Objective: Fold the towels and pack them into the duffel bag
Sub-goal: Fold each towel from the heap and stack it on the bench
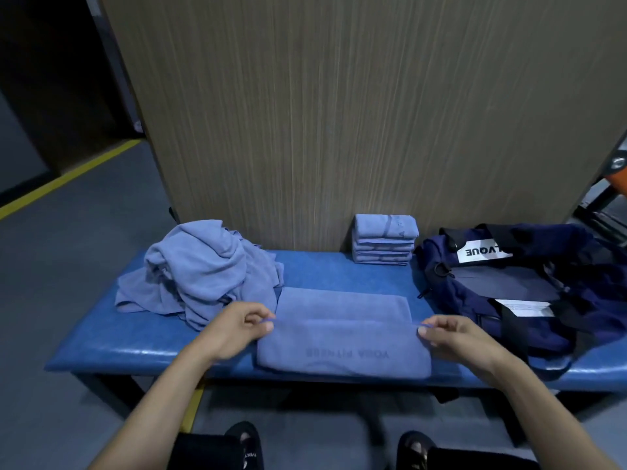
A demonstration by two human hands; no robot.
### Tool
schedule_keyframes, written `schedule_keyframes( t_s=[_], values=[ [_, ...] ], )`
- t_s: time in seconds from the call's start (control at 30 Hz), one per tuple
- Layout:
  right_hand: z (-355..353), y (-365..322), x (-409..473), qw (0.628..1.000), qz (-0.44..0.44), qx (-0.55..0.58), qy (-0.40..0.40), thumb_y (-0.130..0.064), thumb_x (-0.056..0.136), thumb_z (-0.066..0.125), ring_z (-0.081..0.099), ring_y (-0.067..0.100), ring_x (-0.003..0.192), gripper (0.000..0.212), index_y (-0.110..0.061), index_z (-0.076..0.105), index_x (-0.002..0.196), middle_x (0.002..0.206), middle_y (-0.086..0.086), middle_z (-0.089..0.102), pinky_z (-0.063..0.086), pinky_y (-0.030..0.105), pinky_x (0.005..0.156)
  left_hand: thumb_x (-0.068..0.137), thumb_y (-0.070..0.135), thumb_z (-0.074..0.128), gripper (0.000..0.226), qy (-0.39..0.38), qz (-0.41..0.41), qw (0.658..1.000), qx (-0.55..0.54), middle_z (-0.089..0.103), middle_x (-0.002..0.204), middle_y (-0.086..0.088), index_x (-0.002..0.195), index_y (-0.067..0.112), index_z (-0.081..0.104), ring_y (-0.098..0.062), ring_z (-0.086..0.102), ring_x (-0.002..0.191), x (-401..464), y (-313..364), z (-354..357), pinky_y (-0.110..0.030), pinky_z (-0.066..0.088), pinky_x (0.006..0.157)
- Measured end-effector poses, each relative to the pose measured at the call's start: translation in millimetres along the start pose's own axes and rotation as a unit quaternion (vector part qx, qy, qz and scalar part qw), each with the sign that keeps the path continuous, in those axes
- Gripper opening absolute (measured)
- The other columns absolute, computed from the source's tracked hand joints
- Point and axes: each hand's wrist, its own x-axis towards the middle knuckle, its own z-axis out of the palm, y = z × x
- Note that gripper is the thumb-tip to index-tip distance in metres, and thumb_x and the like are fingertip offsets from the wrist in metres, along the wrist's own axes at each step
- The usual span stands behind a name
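Note:
A blue towel [342,337] lies partly folded on the blue bench [142,340], its near half doubled over with printed letters showing. My left hand [237,329] pinches the folded edge's left corner. My right hand [448,335] pinches the right corner. A heap of unfolded blue towels [200,273] sits to the left. A neat stack of folded towels [385,240] stands at the back against the wall. The navy duffel bag [529,290] lies open on the bench's right end.
A wood-grain wall panel [339,113] rises directly behind the bench. Grey floor with a yellow line [68,178] lies to the left. An orange and black frame [610,184] shows at the far right. My feet [247,442] stand below the bench's front edge.

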Motion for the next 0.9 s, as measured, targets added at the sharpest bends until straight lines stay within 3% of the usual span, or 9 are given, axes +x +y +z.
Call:
schedule_keyframes(
  t_s=[0.1, 0.2, 0.27, 0.37, 0.47, 0.63, 0.8, 0.9],
  values=[
    [8.6, -14.9, 25.0, 0.996, 0.002, 0.062, 0.07, -0.007, 0.097, 0.062, 0.055, 0.006, 0.051, 0.014, -0.011, 0.059, 0.084, 0.066, 0.001, 0.055, 0.051, 0.02, 0.053, 0.095, 0.002, 0.066, 0.008, 0.065, -0.054, 0.993, -0.087, 0.064, 0.059, 0.007, 0.092, 0.008, 0.072, -0.002, 0.052, 0.055, 38.1, 7.8, 4.5, -0.016, 0.044, 0.056],
    [13.7, -16.2, 58.8, 0.984, 0.013, 0.074, 0.159, -0.011, 0.098, 0.064, 0.057, 0.012, 0.053, 0.019, -0.012, 0.061, 0.079, 0.068, 0.004, 0.062, 0.048, 0.026, 0.052, 0.096, 0.002, 0.064, 0.008, 0.109, -0.098, 0.98, -0.136, 0.066, 0.069, -0.002, 0.094, 0.006, 0.071, -0.002, 0.055, 0.055, 75.2, 5.9, 13.3, -0.012, 0.044, 0.052],
    [16.8, -8.5, 81.3, 0.975, 0.021, 0.04, 0.216, -0.014, 0.095, 0.068, 0.051, 0.018, 0.059, 0.022, -0.012, 0.062, 0.074, 0.073, 0.009, 0.06, 0.042, 0.028, 0.057, 0.096, 0.004, 0.064, 0.009, 0.12, -0.107, 0.979, -0.126, 0.068, 0.075, -0.005, 0.097, 0.007, 0.073, -0.007, 0.06, 0.064, 94.5, 0.7, 20.1, -0.015, 0.045, 0.059],
    [21.1, 5.8, 103.0, 0.961, 0.021, -0.043, 0.271, -0.019, 0.092, 0.073, 0.052, 0.019, 0.071, 0.028, -0.013, 0.063, 0.066, 0.072, 0.002, 0.062, 0.04, 0.029, 0.062, 0.095, 0.006, 0.065, 0.012, 0.136, -0.119, 0.979, -0.093, 0.072, 0.085, -0.009, 0.091, 0.013, 0.074, -0.016, 0.061, 0.079, 112.1, -12.9, 31.9, -0.026, 0.045, 0.075],
    [24.4, 7.8, 109.4, 0.948, 0.034, -0.122, 0.294, -0.024, 0.092, 0.071, 0.06, 0.022, 0.083, 0.019, -0.013, 0.07, 0.077, 0.083, 0.004, 0.069, 0.042, 0.03, 0.068, 0.092, 0.011, 0.069, 0.023, 0.167, -0.125, 0.977, -0.039, 0.076, 0.081, -0.005, 0.076, 0.027, 0.073, -0.019, 0.064, 0.078, 122.4, -27.8, 37.6, -0.031, 0.05, 0.074],
    [25.3, 1.2, 116.8, 0.933, 0.029, -0.204, 0.294, -0.024, 0.095, 0.063, 0.062, 0.03, 0.091, 0.017, -0.011, 0.069, 0.086, 0.092, 0.01, 0.071, 0.042, 0.03, 0.075, 0.094, 0.014, 0.067, 0.013, 0.195, -0.088, 0.976, 0.035, 0.057, 0.056, 0.009, 0.085, 0.022, 0.072, -0.012, 0.054, 0.062, 125.7, -26.4, 37.1, -0.027, 0.04, 0.061],
    [26.9, 0.6, 118.9, 0.925, 0.033, -0.235, 0.296, -0.023, 0.096, 0.058, 0.059, 0.034, 0.094, 0.015, -0.011, 0.065, 0.091, 0.099, 0.017, 0.07, 0.043, 0.034, 0.078, 0.094, 0.01, 0.061, 0.017, 0.219, -0.07, 0.97, 0.082, 0.056, 0.06, 0.011, 0.083, 0.021, 0.068, -0.01, 0.053, 0.062, 126.2, -24.4, 41.3, -0.014, 0.035, 0.054],
    [29.4, 1.0, 120.6, 0.92, 0.036, -0.252, 0.299, -0.022, 0.097, 0.055, 0.06, 0.039, 0.099, 0.014, -0.01, 0.062, 0.093, 0.105, 0.021, 0.068, 0.043, 0.036, 0.08, 0.093, 0.009, 0.058, 0.016, 0.228, -0.063, 0.964, 0.123, 0.063, 0.07, 0.007, 0.086, 0.017, 0.07, -0.015, 0.056, 0.069, 126.0, -22.4, 43.1, -0.021, 0.032, 0.056]
  ],
)
